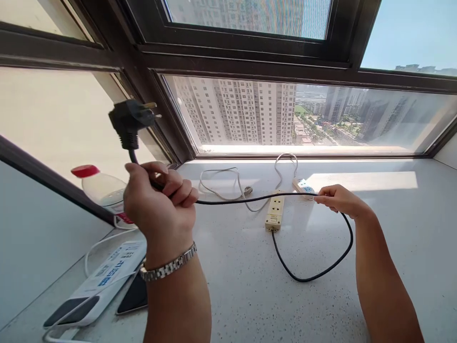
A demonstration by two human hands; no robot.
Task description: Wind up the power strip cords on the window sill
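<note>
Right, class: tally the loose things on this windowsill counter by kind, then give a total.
Power strips: 2 (yellow power strip, white power strip)
Bottles: 1 (bottle)
Phones: 1 (phone)
Power banks: 1 (power bank)
Total: 5

The power strip (274, 211) lies on the surface (392, 247) before the window (285, 114), between both hands. The bottle (102, 188) stands far left, behind the phone (134, 295).
</note>
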